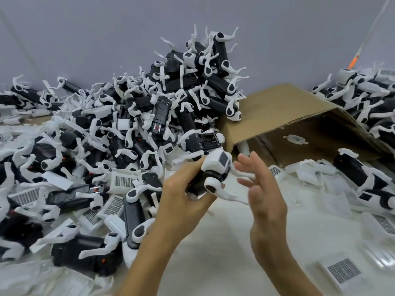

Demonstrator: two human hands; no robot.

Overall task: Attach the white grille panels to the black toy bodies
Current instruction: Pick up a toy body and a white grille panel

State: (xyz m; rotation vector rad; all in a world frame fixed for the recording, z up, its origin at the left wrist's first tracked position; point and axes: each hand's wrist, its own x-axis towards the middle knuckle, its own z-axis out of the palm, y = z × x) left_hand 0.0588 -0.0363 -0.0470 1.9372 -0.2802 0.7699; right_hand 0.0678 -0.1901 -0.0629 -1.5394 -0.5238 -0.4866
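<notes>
Left hand (183,189) gripping black plastic toy body with white legs (213,178) above tabletop centre, right hand (263,189) open just beside, loose white grille panel (344,271) near right edge.

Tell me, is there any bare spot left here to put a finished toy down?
Yes: the white tabletop is bare near the person, between the forearms and below the right hand. The left hand grips a black-and-white toy body. Left and behind is crowded with the heap of toy bodies; loose white grille panels and the tipped brown cardboard box border the right.
</notes>
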